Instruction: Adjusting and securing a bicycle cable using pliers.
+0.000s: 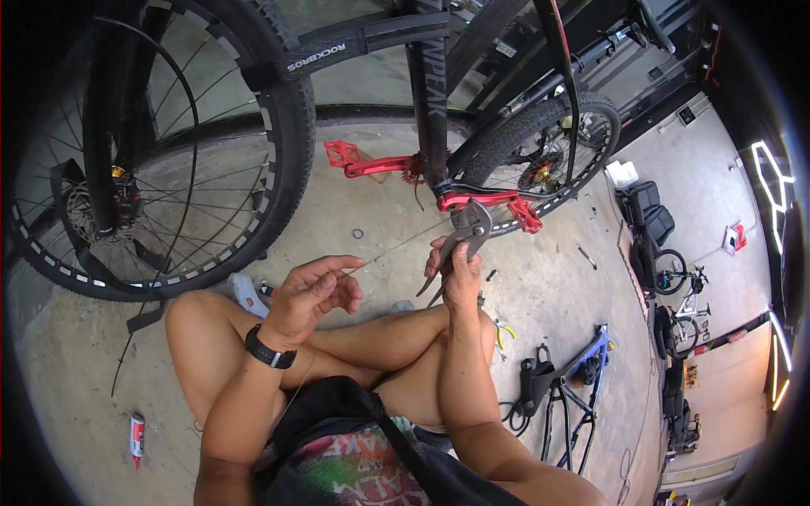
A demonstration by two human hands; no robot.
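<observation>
In front of the bicycle's red crank arm [477, 201], my right hand [460, 271] is closed round the grey handles of a cable cutter [478, 229], its jaws pointing up. My left hand [316, 295] is raised to the left of it, thumb and forefinger pinching a thin cable [396, 247]. This cable stretches from my left fingertips up to the right, toward the cutter's jaws. Whether the jaws touch it, I cannot tell. A thin strand also runs from below my left wrist down across my lap.
The bicycle's front wheel [291, 160] stands close at the left, its rear wheel [603, 126] farther right. Yellow-handled pliers [506, 329] lie by my right knee. A bare bike frame [582, 396] is on the floor at right. A white-and-red tube [137, 438] lies at lower left.
</observation>
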